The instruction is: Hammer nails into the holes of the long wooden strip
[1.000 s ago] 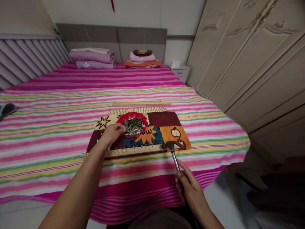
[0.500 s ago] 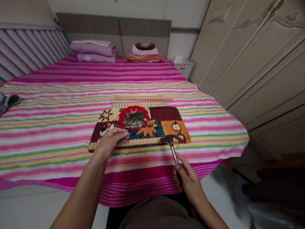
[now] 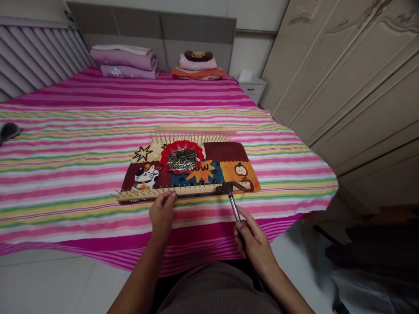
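My left hand point(image 3: 162, 213) is at the near edge of a long wooden strip point(image 3: 190, 190), thumb and fingers closed on that edge. Several nails stand up along the strip, taller and leaning at its left end, lower further right. In my right hand point(image 3: 255, 242) is a claw hammer point(image 3: 233, 203), gripped by its handle, its head over the right part of the strip. A red scalloped bowl point(image 3: 163, 162) full of loose nails point(image 3: 183, 160) sits behind the strip on a patterned mat point(image 3: 225, 153).
Behind the bowl lies another nail-studded strip point(image 3: 190, 139), with plain wooden pieces point(image 3: 196, 130) beyond it. All rest on a bed with a striped cover point(image 3: 288, 152). Folded bedding point(image 3: 124, 63) is stacked by the headboard point(image 3: 137, 26). A wardrobe point(image 3: 343, 87) stands to the right.
My left hand has moved from above the strip, near the bowl, down to its near edge. The hammer stays over the strip's right part; the whole view has shifted slightly.
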Motion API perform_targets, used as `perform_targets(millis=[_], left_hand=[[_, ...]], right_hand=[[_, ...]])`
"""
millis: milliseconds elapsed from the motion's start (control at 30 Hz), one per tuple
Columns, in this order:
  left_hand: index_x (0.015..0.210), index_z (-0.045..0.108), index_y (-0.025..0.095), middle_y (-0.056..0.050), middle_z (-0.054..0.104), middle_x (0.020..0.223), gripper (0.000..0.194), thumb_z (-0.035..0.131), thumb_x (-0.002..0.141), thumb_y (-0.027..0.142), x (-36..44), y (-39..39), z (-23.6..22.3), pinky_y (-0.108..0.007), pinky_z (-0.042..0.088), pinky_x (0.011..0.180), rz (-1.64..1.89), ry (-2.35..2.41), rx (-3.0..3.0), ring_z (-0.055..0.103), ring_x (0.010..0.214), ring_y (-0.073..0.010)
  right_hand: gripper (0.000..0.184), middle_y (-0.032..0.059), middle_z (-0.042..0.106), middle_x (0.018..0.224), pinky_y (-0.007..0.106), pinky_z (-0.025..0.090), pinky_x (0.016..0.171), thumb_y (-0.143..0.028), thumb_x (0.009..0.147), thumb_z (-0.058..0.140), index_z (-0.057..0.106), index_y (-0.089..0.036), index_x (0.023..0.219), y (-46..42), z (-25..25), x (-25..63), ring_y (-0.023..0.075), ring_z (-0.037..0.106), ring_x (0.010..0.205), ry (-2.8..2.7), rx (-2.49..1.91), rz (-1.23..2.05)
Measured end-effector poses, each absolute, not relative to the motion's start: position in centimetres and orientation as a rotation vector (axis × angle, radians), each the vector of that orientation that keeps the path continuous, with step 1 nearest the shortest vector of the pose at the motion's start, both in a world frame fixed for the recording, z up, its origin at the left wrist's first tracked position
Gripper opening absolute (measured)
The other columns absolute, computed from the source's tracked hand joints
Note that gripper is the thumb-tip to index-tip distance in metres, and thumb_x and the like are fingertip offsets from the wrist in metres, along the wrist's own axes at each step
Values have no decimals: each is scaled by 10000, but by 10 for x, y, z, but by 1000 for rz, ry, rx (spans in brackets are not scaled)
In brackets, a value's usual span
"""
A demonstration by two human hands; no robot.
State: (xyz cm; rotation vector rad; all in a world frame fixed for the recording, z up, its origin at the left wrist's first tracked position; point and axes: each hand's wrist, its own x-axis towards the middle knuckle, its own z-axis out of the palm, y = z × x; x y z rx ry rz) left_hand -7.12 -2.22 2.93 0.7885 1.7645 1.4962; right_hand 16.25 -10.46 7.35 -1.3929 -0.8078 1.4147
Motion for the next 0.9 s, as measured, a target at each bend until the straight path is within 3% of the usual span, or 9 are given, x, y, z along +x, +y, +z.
perform_targets(millis=[267, 900], left_hand=[[847, 667, 197, -41, 704, 891, 289, 602, 732, 454, -57, -23, 17, -335, 488, 884, 1550, 1961, 940, 643, 892, -187], [785, 634, 214, -21, 647, 794, 206, 538, 811, 396, -53, -18, 22, -303, 477, 803, 1516, 2147, 1295, 611, 820, -170]], right_hand=[[626, -53, 523, 672, 181, 276, 342, -451, 794, 623, 494, -229, 1365, -105, 69, 164, 56, 380, 404, -808, -1394, 1422], [614, -86, 404, 572, 193, 249, 380, -482, 784, 630, 524, -225, 1332, -109, 69, 158, 64, 313, 414, -829, -1398, 1480]])
